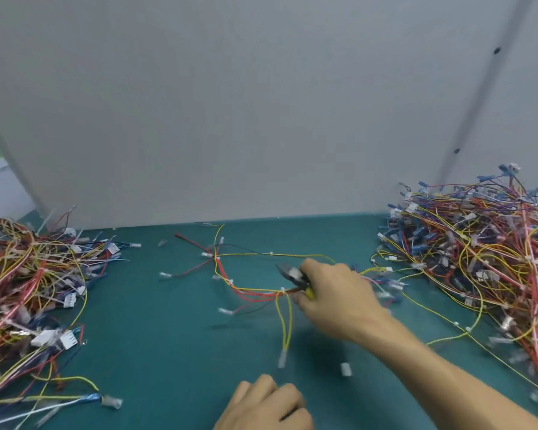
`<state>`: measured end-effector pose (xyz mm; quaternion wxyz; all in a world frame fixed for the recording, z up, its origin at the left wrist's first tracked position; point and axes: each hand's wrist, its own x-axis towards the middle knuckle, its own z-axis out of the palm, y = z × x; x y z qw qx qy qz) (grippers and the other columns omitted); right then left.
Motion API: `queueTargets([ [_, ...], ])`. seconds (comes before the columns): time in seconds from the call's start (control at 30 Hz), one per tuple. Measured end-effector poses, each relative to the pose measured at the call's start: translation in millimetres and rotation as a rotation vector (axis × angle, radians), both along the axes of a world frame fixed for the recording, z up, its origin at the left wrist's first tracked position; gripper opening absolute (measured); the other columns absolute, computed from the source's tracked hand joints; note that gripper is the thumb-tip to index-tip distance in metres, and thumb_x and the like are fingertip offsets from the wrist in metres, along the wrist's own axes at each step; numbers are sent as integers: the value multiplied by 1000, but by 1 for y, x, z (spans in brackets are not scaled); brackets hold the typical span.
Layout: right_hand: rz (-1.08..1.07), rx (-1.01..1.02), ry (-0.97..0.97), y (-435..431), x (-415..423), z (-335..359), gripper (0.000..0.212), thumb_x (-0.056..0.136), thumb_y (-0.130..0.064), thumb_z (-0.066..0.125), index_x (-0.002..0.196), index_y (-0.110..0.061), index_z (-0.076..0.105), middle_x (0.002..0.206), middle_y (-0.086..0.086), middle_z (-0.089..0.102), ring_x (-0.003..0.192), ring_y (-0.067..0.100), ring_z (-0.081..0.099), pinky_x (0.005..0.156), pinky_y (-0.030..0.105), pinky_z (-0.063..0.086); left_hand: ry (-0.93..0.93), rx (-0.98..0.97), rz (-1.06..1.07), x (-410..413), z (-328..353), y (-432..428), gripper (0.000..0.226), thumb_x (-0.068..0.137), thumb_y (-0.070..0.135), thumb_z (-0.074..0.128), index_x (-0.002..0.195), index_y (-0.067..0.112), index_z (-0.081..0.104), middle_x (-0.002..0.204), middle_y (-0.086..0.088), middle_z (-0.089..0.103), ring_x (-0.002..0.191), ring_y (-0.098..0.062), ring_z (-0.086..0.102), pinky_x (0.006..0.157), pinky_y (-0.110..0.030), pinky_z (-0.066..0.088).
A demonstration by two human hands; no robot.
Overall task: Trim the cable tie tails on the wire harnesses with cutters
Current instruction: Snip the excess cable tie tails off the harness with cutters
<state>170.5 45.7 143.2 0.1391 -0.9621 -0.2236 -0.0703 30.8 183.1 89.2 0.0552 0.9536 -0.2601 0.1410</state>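
1. My left hand (261, 405) sits at the bottom edge of the view, cut off at the wrist. Its fingers are curled under with the knuckles up, and I cannot tell whether they hold anything.
2. My right hand (336, 293) reaches in from the lower right and grips the cutters (292, 276). Only the dark head and a bit of yellow handle show past the fingers, and blur keeps me from saying how the blades stand.
3. The harness (230, 282) lies spread in the middle of the bench (168, 336), with red and yellow wires running from a junction near the back toward my right hand. The head of the cutters is just above a white cable tie (282, 288) on that bundle. I cannot tell if they touch, and any tail on the tie is too blurred to make out.
4. Two yellow wires drop from that tie toward me and end in a smeared pale connector (281, 358).
5. The left pile (28, 290) of harnesses runs off the left and bottom edges. The right pile (485, 249) is taller and runs off the right edge, and a yellow wire from it runs up to my right forearm.
6. A grey panel (230, 103) closes off the back of the bench, right behind the harness.
7. Open green bench lies between the two piles, widest in front of the harness and to the left of my left hand.
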Motion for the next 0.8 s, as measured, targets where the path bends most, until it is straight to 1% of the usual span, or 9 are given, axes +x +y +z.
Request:
queueTargets([
  [0.1,70,-18,197,17,-9,-13,27,86,-48,56,83,-29,36,105,7,63,101,32,57,69,35,34,27,-33,39,4,12,10,26,77,50,44,63,36,60,68,22,55,57,1,53,45,-12,41],
  [0.17,90,-6,354,14,-11,-14,33,84,-50,60,79,-26,38,98,5,60,93,28,55,67,32,34,35,-231,116,7,23,17,32,79,52,46,59,31,58,63,19,52,56,-1,52,49,-18,43],
  [0.27,-63,69,340,-8,-1,-2,29,84,-46,60,78,-26,39,93,1,57,88,26,52,67,32,36,73,-561,322,17,39,32,33,79,55,45,64,28,55,66,17,51,63,5,47,61,-16,40],
  [0.37,-311,21,199,-30,16,6,17,84,-39,56,91,-25,51,104,6,61,99,31,57,69,33,37,111,-490,543,45,50,48,27,91,52,45,75,32,57,77,15,56,76,-2,52,70,-20,40],
  [0.43,-426,-21,137,-35,25,2,24,88,-38,52,104,-20,55,111,9,62,104,33,58,71,34,36,169,-410,707,75,49,57,28,93,50,45,86,28,60,87,11,62,88,-11,59,78,-31,46],
  [0.53,-501,-81,177,-26,31,-11,38,93,-44,47,116,-15,53,121,9,61,113,32,57,82,36,42,306,-284,935,121,39,66,43,90,59,43,102,22,60,107,-2,65,104,-27,59,80,-33,47],
  [0.6,-489,-121,166,-14,31,-18,35,93,-42,49,115,-15,52,121,6,62,114,28,58,83,34,43,368,-229,1029,142,32,67,52,86,62,48,112,18,55,116,-8,62,110,-30,58,76,-34,42],
  [0.67,-443,-114,132,1,28,-21,31,92,-38,52,113,-16,51,119,4,63,114,27,59,83,33,45,364,-223,1080,153,29,65,45,86,48,55,116,16,51,119,-9,60,110,-31,58,73,-33,38],
  [0.8,-292,-62,116,31,12,-23,27,87,-25,57,111,-17,49,115,6,63,110,28,60,76,32,43,296,-316,1105,157,28,71,16,83,13,54,96,13,44,112,-14,60,102,-35,58,70,-33,40],
])
